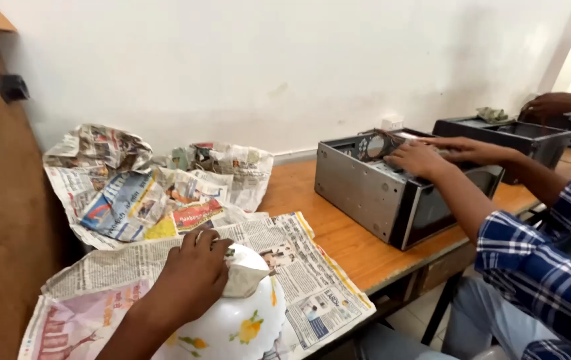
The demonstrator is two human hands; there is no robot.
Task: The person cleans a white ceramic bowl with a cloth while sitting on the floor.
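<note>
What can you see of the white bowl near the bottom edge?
The bowl is white and glossy, like glazed ceramic or plastic, with yellow flowers and green leaves printed on its outside. It sits upside down, dome up, on a spread newspaper on the wooden table. Its lower part is cut off by the frame. One hand presses a crumpled wad of paper against its top.
</note>
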